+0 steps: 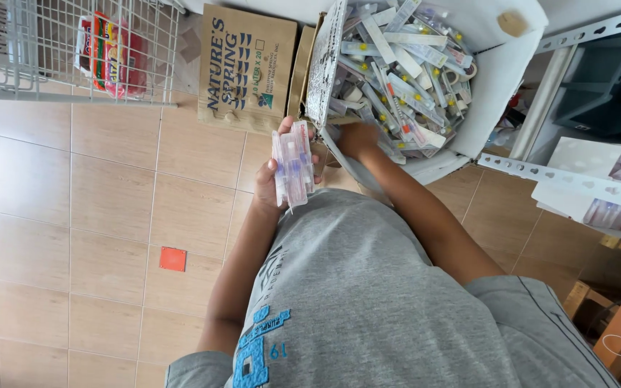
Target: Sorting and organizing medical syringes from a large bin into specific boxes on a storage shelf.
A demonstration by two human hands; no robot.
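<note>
Your left hand is closed around a stack of clear sealed syringe packets, held upright just in front of your grey shirt and beside the white box. Your right hand reaches into that box, resting among the loose packets heaped inside; its grip cannot be determined, as the fingers are blurred. A brown carton stands left of the box on the tiled floor.

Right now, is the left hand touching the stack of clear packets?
Touching. The head view shows the left hand with fingers wrapped around the stack of clear packets, held above the tiled floor.
</note>
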